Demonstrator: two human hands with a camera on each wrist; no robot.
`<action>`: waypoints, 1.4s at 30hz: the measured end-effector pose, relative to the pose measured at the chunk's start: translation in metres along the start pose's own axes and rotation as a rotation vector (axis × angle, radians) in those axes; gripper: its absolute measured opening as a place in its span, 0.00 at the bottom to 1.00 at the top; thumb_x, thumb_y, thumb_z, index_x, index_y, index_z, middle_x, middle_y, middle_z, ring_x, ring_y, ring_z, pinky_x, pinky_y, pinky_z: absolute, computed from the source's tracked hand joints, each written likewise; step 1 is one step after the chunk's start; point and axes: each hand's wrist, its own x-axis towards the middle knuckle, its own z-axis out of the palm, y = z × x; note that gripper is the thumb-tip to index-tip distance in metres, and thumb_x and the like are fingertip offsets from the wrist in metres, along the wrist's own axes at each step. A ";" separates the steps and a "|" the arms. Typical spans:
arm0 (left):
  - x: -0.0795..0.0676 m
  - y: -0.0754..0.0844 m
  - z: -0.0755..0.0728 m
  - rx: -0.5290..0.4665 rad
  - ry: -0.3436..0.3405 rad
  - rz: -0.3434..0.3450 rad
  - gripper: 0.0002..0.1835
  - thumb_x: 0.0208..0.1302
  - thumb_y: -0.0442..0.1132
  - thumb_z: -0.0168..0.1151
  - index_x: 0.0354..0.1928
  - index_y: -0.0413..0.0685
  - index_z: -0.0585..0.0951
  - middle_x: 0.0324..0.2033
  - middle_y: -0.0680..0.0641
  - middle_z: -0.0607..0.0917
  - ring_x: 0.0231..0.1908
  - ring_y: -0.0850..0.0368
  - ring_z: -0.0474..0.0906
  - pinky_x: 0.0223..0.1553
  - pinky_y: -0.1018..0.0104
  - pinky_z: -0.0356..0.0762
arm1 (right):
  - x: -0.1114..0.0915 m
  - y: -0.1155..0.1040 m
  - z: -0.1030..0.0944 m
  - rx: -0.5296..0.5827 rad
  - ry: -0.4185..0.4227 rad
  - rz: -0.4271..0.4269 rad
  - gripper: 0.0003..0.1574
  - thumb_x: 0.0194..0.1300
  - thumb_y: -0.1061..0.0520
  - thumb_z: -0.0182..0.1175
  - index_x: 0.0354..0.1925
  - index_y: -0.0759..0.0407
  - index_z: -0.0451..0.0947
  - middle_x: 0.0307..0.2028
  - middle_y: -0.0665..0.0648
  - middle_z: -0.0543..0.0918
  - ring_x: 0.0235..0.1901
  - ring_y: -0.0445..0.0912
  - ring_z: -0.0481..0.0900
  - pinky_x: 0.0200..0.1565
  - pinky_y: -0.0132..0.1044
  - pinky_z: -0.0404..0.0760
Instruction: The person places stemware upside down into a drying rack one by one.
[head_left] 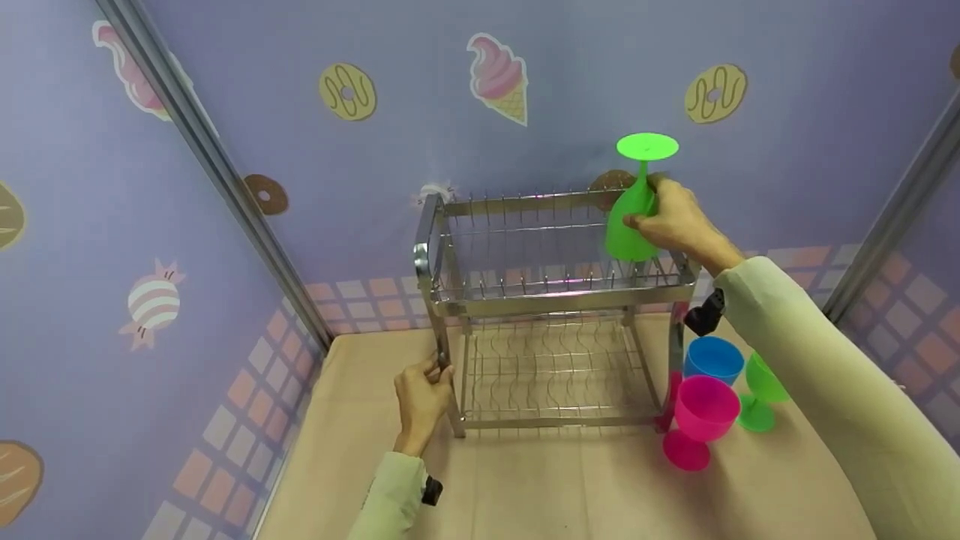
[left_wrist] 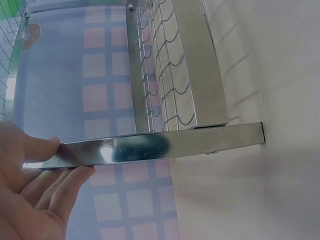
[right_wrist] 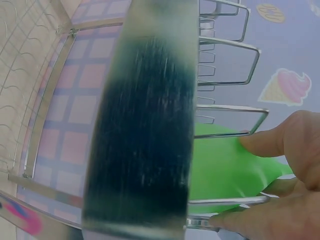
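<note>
A two-tier metal dish rack (head_left: 562, 301) stands against the back wall. My right hand (head_left: 675, 217) grips a green plastic goblet (head_left: 631, 225), turned upside down with its round foot uppermost, at the right end of the top tier. In the right wrist view the green bowl (right_wrist: 225, 167) sits behind the rack's wire prongs, with thumb and fingers around it; whether its rim rests on the wires I cannot tell. My left hand (head_left: 421, 397) pinches the rack's left front leg (left_wrist: 115, 150) between thumb and fingers.
Right of the rack stand an upright pink goblet (head_left: 705, 409), a blue cup (head_left: 714, 358) and another green goblet (head_left: 757, 401), partly hidden by my right sleeve. The lower tier (head_left: 555, 367) has wavy wires. A patterned wall (head_left: 420, 135) rises close behind.
</note>
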 end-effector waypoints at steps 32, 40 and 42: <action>0.000 -0.001 -0.002 0.017 -0.006 0.015 0.16 0.63 0.24 0.73 0.53 0.31 0.88 0.44 0.33 0.92 0.43 0.38 0.93 0.42 0.53 0.93 | -0.166 0.072 -0.017 0.064 0.222 -0.192 0.42 0.71 0.61 0.72 0.76 0.66 0.65 0.72 0.70 0.74 0.73 0.59 0.73 0.64 0.10 0.67; 0.001 -0.001 -0.001 0.018 0.002 0.013 0.15 0.63 0.25 0.74 0.52 0.28 0.88 0.43 0.32 0.92 0.42 0.38 0.93 0.43 0.53 0.93 | -0.204 0.137 0.015 0.099 0.275 -0.172 0.39 0.66 0.64 0.74 0.71 0.70 0.71 0.66 0.74 0.77 0.61 0.21 0.71 0.62 0.10 0.69; 0.000 -0.001 0.000 0.025 0.007 0.011 0.14 0.63 0.25 0.74 0.51 0.29 0.88 0.42 0.33 0.92 0.41 0.38 0.93 0.42 0.53 0.93 | -0.213 0.153 0.024 0.112 0.278 -0.148 0.40 0.65 0.64 0.76 0.70 0.70 0.72 0.65 0.73 0.78 0.61 0.22 0.72 0.62 0.11 0.70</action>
